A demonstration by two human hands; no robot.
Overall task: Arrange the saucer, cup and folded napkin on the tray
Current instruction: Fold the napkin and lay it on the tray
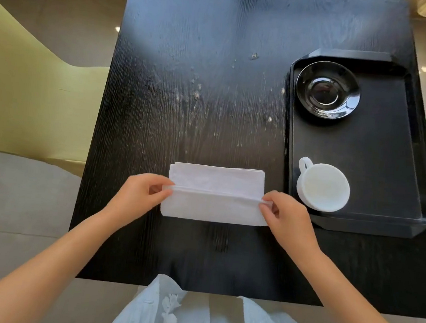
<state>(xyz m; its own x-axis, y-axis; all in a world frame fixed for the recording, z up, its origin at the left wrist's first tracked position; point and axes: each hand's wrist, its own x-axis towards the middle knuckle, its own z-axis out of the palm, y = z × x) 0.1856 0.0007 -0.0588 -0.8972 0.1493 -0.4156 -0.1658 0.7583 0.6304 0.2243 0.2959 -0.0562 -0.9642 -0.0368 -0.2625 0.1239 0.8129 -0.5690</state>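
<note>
My left grip [142, 197] and right grip [286, 217] each pinch an end of the white napkin [215, 194] on the black worktop [187, 93], low in the middle. The black saucer [328, 90] and white cup [322, 187] sit apart on the tray [381, 152] at right.

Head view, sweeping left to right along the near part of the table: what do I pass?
Left hand → white napkin → right hand → white cup, which sits on the black tray.

White napkin [215, 195], white cup [322, 186], glossy black saucer [328, 90], black tray [381, 152]
</note>
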